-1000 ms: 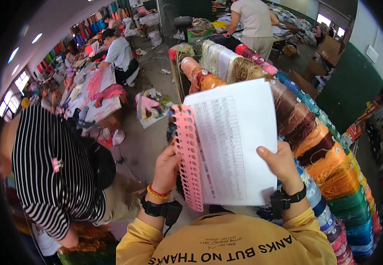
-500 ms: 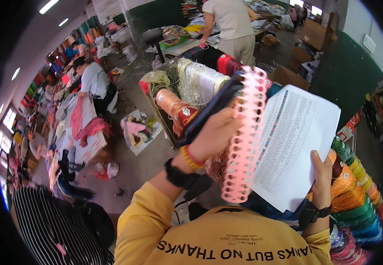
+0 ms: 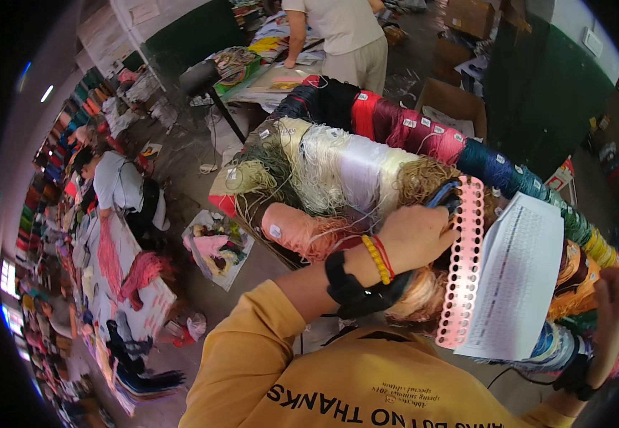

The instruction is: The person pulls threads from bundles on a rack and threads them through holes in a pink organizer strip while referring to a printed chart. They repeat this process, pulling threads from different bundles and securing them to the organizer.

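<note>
Left hand (image 3: 416, 237) reaching across over the yarn bundles (image 3: 338, 171), fingers curled shut on the pink perforated strip (image 3: 463, 264) — right hand (image 3: 612, 321) raised at the far edge, gripping the printed sheet (image 3: 520, 278) from behind.

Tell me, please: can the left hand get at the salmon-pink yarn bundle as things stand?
Probably yes. The left hand grips the pink perforated strip near its upper edge, and the salmon-pink yarn bundle lies just beside its wrist with nothing between them. But the hand is occupied, so it must first release the strip.
</note>
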`<state>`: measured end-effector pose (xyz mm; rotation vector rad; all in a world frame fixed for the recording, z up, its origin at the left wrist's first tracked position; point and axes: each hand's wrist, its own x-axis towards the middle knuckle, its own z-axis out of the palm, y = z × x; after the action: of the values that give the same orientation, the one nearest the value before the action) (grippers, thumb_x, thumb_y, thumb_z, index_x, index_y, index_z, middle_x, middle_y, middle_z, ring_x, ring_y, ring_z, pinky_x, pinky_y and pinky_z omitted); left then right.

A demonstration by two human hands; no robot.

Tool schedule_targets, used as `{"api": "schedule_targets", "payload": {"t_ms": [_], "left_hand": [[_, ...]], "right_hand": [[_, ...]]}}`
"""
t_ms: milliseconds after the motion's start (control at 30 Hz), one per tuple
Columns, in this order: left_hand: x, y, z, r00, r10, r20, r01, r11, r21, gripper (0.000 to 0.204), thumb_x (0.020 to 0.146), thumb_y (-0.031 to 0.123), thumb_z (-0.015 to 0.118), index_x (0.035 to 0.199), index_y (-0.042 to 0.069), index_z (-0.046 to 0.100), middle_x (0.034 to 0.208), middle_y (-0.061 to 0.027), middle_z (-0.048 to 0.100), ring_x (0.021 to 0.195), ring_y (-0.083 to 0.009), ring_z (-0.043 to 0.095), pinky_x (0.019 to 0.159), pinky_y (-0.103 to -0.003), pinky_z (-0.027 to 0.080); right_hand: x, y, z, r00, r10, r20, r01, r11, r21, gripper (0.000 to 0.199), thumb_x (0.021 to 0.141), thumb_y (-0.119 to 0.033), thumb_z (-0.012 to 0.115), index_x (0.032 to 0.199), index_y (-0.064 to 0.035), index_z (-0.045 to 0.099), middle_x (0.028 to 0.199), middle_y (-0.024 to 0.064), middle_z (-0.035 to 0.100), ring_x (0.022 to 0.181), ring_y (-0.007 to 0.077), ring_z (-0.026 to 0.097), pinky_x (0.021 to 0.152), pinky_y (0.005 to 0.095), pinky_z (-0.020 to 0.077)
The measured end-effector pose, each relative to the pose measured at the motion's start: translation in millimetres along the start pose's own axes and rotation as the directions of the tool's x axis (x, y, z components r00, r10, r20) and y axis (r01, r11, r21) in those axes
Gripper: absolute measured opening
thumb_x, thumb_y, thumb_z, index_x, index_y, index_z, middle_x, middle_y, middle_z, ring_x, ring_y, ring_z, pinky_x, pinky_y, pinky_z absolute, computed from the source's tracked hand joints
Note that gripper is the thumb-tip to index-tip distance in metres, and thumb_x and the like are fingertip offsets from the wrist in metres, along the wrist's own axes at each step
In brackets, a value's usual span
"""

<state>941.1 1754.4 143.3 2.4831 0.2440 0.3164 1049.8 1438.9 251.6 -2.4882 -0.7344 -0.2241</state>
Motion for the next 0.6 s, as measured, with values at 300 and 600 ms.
{"api": "schedule_targets", "payload": {"t_ms": [300,600], "left_hand": [[36,-148,-138,0.975,0.164,-0.151,-0.120,0.957,0.263,0.020,0.072,0.022,0.057,0.078,0.003,0.058,0.072,-0.0163,0.058,0.070,-0.0297,0.058,0.062,-0.035,0.045],[112,-278,-205,0.976,-0.075,-0.206,0.103,0.986,0.130,0.015,0.069,0.011,0.058,0.081,0.003,0.061,0.079,-0.0125,0.061,0.075,-0.0243,0.059,0.070,-0.031,0.045]], "right_hand": [[53,-204,57,0.758,-0.582,0.295,0.559,0.812,0.166,0.014,0.064,-0.009,0.060,0.071,0.0004,0.052,0.064,0.0070,0.052,0.056,0.0179,0.050,0.051,0.0254,0.0376],[173,-303,208,0.657,-0.684,0.317,0.553,0.723,0.413,0.015,0.073,-0.016,0.057,0.074,-0.0011,0.059,0.066,0.0132,0.058,0.062,0.0238,0.057,0.058,0.0315,0.0444]]}}
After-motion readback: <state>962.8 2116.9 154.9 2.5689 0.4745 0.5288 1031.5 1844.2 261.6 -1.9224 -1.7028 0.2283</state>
